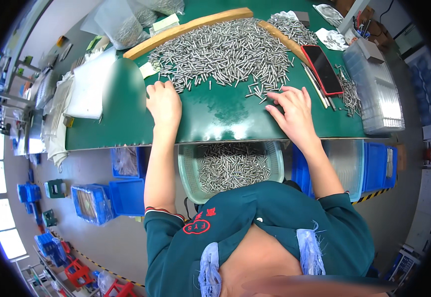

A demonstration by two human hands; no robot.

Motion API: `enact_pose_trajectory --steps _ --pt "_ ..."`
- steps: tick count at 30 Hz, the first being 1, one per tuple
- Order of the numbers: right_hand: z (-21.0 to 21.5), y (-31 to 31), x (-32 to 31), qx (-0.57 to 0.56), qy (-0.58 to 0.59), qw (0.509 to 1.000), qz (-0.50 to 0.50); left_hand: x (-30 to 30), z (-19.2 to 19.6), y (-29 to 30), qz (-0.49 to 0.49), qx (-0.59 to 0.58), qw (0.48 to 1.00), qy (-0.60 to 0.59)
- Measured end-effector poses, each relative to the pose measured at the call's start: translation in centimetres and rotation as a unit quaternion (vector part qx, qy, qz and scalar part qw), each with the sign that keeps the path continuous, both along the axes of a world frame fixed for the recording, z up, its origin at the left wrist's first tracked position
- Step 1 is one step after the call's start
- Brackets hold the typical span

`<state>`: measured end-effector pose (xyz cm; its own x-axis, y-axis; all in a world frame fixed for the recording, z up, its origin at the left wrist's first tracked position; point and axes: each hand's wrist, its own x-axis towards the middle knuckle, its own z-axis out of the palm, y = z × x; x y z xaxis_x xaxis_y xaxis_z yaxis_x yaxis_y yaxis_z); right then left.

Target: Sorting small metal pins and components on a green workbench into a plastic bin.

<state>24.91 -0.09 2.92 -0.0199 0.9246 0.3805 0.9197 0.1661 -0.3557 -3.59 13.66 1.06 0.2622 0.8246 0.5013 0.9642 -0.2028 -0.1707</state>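
A broad heap of small silvery metal pins (220, 52) covers the far part of the green table (215, 116). At the heap's left front edge is my left hand (165, 105), its fingers bent and close together; anything in them is hidden. My right hand (295, 111) has its fingers apart, with the fingertips beside a few loose pins (259, 93) at the heap's right front. Below the table edge, between my arms, a pale green plastic basket (189, 171) holds many more pins.
Wooden strips (190, 27) border the heap at the back. To the right are a red-edged phone (323, 69), a pen-like rod (317, 86) and clear plastic boxes (381, 94). White sheets (89, 84) lie left. Blue bins (126, 195) stand below on the left.
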Motion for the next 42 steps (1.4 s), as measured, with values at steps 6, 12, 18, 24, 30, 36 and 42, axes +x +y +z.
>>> enact_pose_trajectory --steps 6,12,18,24,30,36,42 --pt "-1.4 1.6 -0.4 0.038 -0.029 0.998 -0.033 4.1 0.2 -1.0 -0.061 -0.022 0.997 -0.039" --pt "-1.6 3.1 -1.7 0.053 -0.024 0.998 0.001 7.0 0.1 -2.4 -0.102 -0.032 0.993 -0.045" --pt "-1.8 3.1 -1.9 0.089 -0.008 0.996 0.023 5.7 2.3 -1.9 -0.11 -0.05 0.992 -0.033" --pt "-1.9 2.8 -1.9 0.099 0.023 0.994 0.038 -0.5 1.5 2.9 0.041 -0.029 0.998 0.038" --pt "-2.1 2.8 -2.0 0.096 0.017 0.995 0.035 2.2 -0.5 3.4 -0.007 -0.038 0.998 0.041" --pt "-2.1 2.7 -2.1 0.08 0.02 0.996 0.031 6.3 0.2 0.4 -0.109 -0.059 0.991 -0.042" --pt "-1.9 2.8 -2.2 0.09 0.015 0.995 0.042 6.5 1.8 -1.5 -0.187 -0.111 0.97 -0.11"
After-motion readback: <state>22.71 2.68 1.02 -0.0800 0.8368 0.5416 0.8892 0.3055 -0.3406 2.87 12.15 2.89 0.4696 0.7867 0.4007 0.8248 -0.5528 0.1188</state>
